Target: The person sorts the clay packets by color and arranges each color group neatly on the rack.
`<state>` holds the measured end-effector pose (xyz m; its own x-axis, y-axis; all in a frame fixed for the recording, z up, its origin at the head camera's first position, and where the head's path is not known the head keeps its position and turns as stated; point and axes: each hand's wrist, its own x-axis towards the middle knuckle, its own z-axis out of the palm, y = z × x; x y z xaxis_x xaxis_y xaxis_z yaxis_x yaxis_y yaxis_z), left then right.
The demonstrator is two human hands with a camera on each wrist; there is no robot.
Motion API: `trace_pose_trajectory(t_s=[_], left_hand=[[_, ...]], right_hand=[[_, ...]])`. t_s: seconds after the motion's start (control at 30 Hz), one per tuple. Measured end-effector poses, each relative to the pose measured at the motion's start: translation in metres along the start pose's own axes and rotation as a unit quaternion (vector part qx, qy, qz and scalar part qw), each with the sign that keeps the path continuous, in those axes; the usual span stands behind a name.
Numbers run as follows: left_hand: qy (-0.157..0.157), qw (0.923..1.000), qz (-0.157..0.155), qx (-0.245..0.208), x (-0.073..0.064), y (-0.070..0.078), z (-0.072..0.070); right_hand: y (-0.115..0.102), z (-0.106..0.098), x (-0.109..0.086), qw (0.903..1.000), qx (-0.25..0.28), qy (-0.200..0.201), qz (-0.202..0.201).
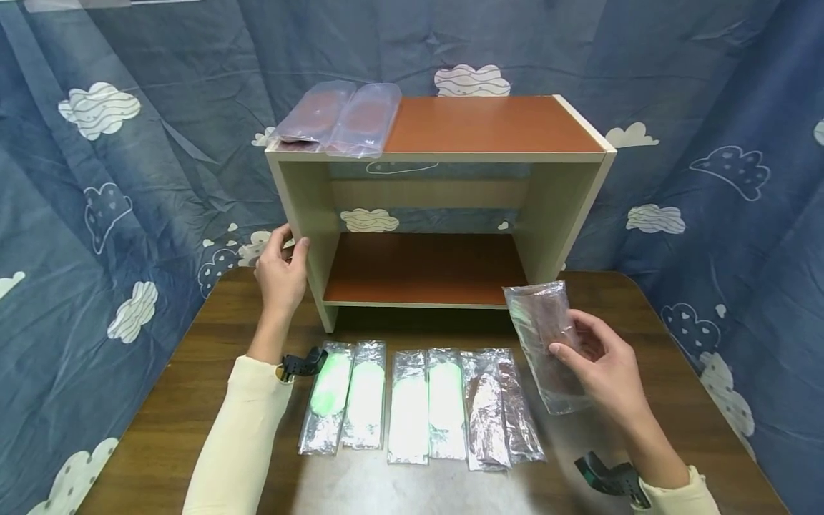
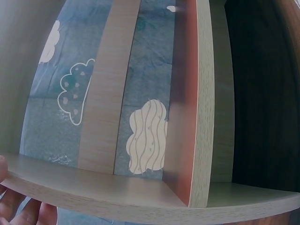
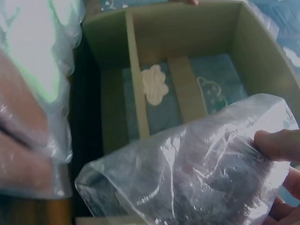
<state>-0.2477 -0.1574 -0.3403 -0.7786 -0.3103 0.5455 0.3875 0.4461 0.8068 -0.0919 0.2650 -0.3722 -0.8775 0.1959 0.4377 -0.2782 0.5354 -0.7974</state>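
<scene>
A small two-level wooden shelf stands on the table. My left hand holds the front edge of its left side panel, thumb on one face and fingers on the other. My right hand pinches a clear plastic packet between thumb and fingers, just in front of the shelf's lower right corner. In the right wrist view the crinkled packet is tilted before the shelf. What it contains is unclear. Two clear packets lie side by side on the left of the shelf's top.
Several flat clear packets lie in a row on the brown wooden table before the shelf, some shining with glare. The middle board of the shelf is reddish brown. A blue curtain with white clouds hangs behind and at both sides.
</scene>
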Motion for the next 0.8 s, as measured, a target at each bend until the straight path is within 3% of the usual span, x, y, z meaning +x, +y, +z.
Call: trace_pose_trajectory(t_s=[0.23, 0.4, 0.57, 0.8], left_hand=[[0.000, 1.0000, -0.005, 0.006, 0.001, 0.001, -0.003], [-0.001, 1.0000, -0.004, 0.007, 0.002, 0.002, -0.002], [-0.006, 0.9999, -0.008, 0.005, 0.002, 0.003, -0.001], [-0.006, 0.9999, -0.006, 0.009, 0.001, 0.003, -0.001]], right_hand=[[-0.018, 0.013, 0.007, 0.9993, 0.011, -0.006, -0.036], [-0.029, 0.021, 0.010, 0.9984, 0.033, 0.014, -0.043], [-0.040, 0.026, 0.016, 0.9942, 0.081, 0.034, -0.061], [-0.053, 0.033, 0.022, 0.9878, 0.136, 0.022, -0.072]])
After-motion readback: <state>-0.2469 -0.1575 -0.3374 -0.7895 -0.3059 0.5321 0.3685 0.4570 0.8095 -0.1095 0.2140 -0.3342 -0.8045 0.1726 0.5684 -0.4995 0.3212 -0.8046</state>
